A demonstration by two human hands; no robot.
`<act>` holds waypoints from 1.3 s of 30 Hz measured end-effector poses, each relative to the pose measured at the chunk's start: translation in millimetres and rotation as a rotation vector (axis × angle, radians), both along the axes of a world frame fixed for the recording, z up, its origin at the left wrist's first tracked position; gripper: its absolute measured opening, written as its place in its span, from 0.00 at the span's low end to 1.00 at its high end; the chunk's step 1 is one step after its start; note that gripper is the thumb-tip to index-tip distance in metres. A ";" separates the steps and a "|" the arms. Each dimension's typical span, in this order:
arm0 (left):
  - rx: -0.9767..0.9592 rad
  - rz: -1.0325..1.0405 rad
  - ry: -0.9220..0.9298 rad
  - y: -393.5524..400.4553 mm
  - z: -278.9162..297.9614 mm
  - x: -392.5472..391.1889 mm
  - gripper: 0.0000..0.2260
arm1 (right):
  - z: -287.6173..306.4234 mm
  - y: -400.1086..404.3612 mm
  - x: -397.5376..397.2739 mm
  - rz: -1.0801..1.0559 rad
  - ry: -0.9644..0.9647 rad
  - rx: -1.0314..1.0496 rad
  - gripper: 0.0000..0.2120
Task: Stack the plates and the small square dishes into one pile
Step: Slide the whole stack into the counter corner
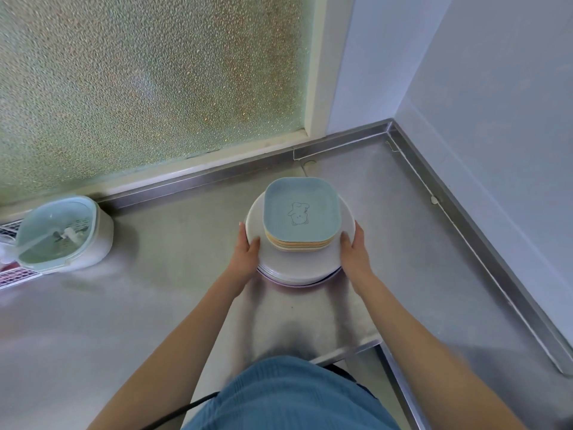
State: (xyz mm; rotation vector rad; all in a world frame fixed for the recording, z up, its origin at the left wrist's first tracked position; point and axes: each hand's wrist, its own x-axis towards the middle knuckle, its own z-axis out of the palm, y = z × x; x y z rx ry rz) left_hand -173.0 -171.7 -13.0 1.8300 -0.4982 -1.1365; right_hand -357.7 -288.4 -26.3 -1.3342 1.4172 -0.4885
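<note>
Nearest the camera a blue ribbed garment (288, 395) is filling the bottom of the view, with a dark cable (186, 409) trailing off to its left; two bare forearms are reaching forward from it over the steel table (155, 305); the left hand (246, 254) is gripping the left rim of the round plates (297, 265), thumb lying on the top plate and fingers curled under the edge; the right hand (353, 249) is clasping the right rim in the same way, thumb on top; the plates are sitting in one pile on the table between the hands, pale ones above and a pinkish one showing at the bottom; the small square dishes (299, 243) are resting stacked on the top plate, slightly toward its far side, yellowish ones below and a blue dish (302, 209) with a bear drawing on top; well to the left, by the table's back edge, a white container with a clear green lid (62, 234) is standing beside a wire rack (15, 274); beyond, a frosted window (148, 79) is rising behind the raised steel rim, and a pale wall (480, 88) is closing the right corner.
</note>
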 end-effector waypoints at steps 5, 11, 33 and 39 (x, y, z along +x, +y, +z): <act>0.052 0.012 0.020 -4.7 0.6 1.4 0.23 | -5.0 3.0 4.3 -0.098 -0.057 0.003 0.20; -0.018 0.018 0.113 -20.3 1.6 -7.6 0.21 | -4.2 -23.8 3.3 -0.124 -0.048 -0.058 0.20; -0.091 -0.016 0.137 -181.6 -8.3 -42.5 0.25 | -3.7 -120.7 -13.5 -0.344 -0.040 -0.165 0.26; -0.128 0.010 0.123 -196.2 -4.5 -45.3 0.24 | -3.6 -128.1 -14.2 -0.348 -0.049 -0.155 0.27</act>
